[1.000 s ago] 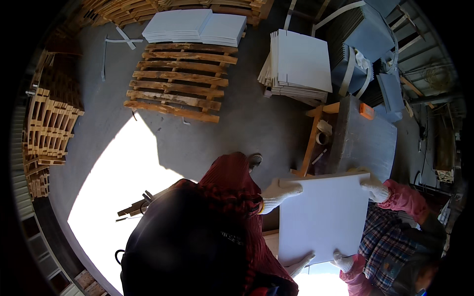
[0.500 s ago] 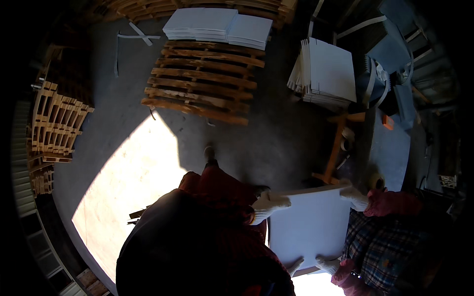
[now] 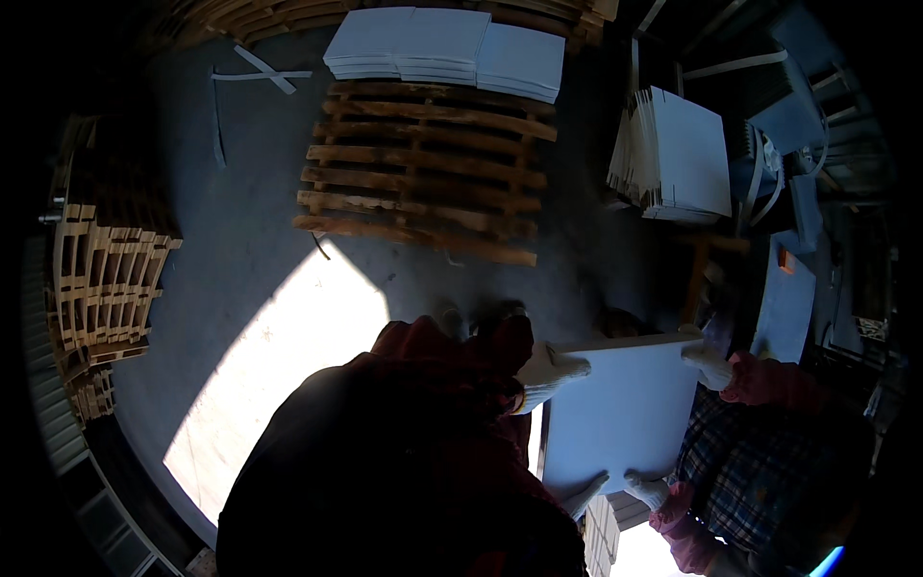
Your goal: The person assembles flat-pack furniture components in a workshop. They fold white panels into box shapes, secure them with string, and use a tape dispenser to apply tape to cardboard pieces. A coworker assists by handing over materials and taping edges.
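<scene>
A white rectangular board [image 3: 615, 413] is held level at the lower right, between me and another person; whether it is one board or a thin stack, I cannot tell. My left hand [image 3: 553, 373], in a white knitted glove, grips its far left corner with the thumb over the top. My gloved right hand [image 3: 587, 495] holds the near left corner, its fingers partly hidden below. Opposite, the other person's gloved hands [image 3: 709, 363] hold the right-hand corners. That person wears a plaid garment [image 3: 735, 466] and pink sleeves.
A slatted wooden pallet [image 3: 423, 178] lies ahead, with white board stacks [image 3: 437, 48] along its far end. More white sheets [image 3: 687, 154] stand piled at the right, near a pale tabletop [image 3: 784, 303]. Stacked pallets [image 3: 111, 269] line the left. Strips [image 3: 260, 72] lie on the floor.
The pallet and floor items have shifted in the view as my head turned and moved. The board, still in both people's hands, now appears slightly higher and farther right. All grips stay the same.
</scene>
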Action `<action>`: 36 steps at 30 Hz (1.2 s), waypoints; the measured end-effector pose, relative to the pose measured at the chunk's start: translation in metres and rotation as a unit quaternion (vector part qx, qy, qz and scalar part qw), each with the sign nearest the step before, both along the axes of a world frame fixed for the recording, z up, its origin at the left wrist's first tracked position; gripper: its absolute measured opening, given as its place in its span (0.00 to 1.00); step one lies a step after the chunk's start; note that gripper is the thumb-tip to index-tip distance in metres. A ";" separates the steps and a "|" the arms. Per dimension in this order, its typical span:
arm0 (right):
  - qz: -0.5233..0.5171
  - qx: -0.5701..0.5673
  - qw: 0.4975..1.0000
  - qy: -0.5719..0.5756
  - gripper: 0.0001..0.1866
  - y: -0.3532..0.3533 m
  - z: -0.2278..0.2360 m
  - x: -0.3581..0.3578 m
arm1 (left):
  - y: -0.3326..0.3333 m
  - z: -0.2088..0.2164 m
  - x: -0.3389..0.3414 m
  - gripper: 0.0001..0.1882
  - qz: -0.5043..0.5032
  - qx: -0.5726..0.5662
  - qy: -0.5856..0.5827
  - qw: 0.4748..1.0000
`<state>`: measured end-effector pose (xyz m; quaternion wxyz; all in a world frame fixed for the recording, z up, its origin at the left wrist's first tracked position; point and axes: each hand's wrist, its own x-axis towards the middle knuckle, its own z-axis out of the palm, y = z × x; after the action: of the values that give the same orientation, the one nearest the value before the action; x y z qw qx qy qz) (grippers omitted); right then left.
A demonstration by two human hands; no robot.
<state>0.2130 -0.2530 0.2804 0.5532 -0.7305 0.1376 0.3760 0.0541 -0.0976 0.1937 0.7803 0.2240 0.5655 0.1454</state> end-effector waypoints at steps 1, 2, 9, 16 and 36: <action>0.000 -0.002 1.000 0.013 0.43 0.009 -0.004 -0.012 | 0.015 0.004 -0.012 0.42 -0.005 0.011 0.019 1.000; -0.008 -0.004 1.000 0.022 0.43 0.019 -0.006 -0.026 | 0.026 0.002 -0.017 0.42 0.007 -0.003 0.040 0.999; -0.053 -0.001 0.989 0.135 0.44 0.081 -0.058 -0.102 | 0.128 -0.020 -0.066 0.43 -0.034 0.012 0.112 0.993; 0.081 0.006 0.983 0.167 0.40 0.247 -0.095 -0.078 | 0.259 -0.049 -0.086 0.23 0.061 0.020 0.008 0.998; 0.144 0.021 0.978 0.150 0.40 0.608 -0.330 -0.206 | 0.661 -0.257 -0.192 0.18 -0.053 0.052 0.031 0.997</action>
<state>0.0068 0.3547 -0.0494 0.4815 -0.6661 0.1050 0.5598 -0.1379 0.5637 -0.0629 0.7560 0.2980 0.5689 0.1262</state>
